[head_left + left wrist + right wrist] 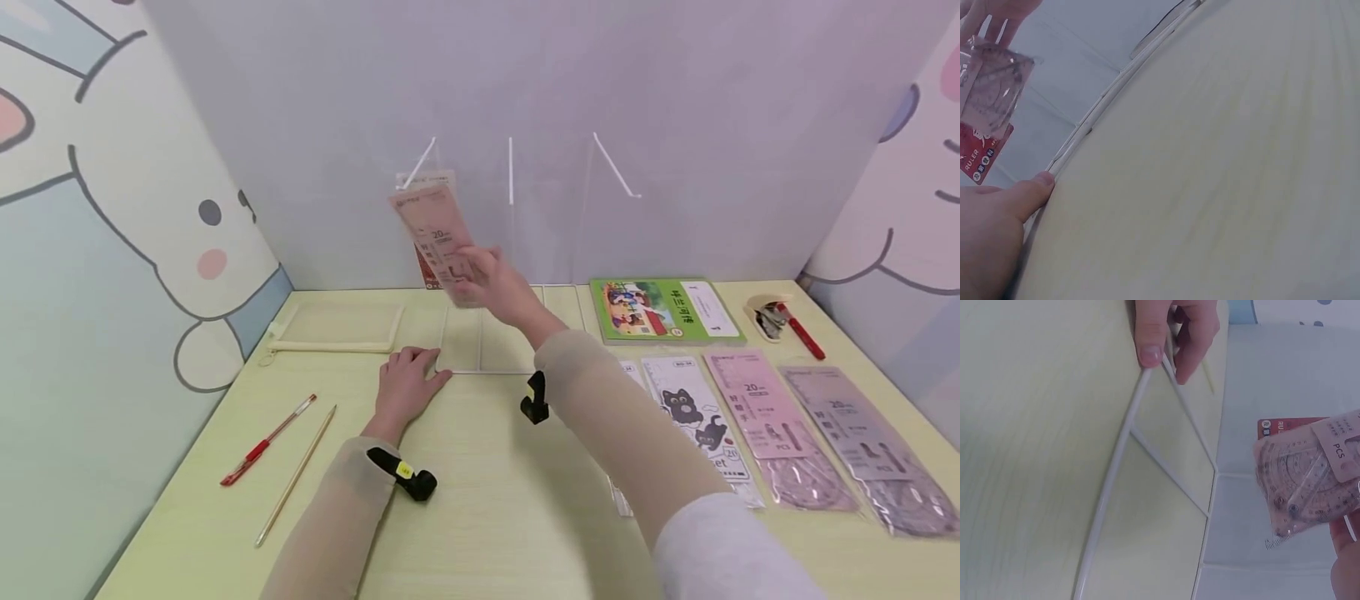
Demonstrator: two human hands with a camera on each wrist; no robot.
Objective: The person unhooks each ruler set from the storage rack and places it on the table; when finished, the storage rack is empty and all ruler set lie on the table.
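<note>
My right hand holds up a pink ruler set in a clear packet, at the left prong of a white wire display rack. A protractor shows through the packet's lower part in the right wrist view. Behind it is another ruler packet with a red lower part, mostly covered; it seems to hang on the left prong. Whether the pink packet touches the prong, I cannot tell. My left hand pinches the front left corner of the rack's base wire on the table, thumb on top.
Packaged ruler sets lie at right: a cat-print one, a pink one and a greyish one. Behind them are a green book and a red-handled item. At left lie a mesh pouch, red pen and thin stick.
</note>
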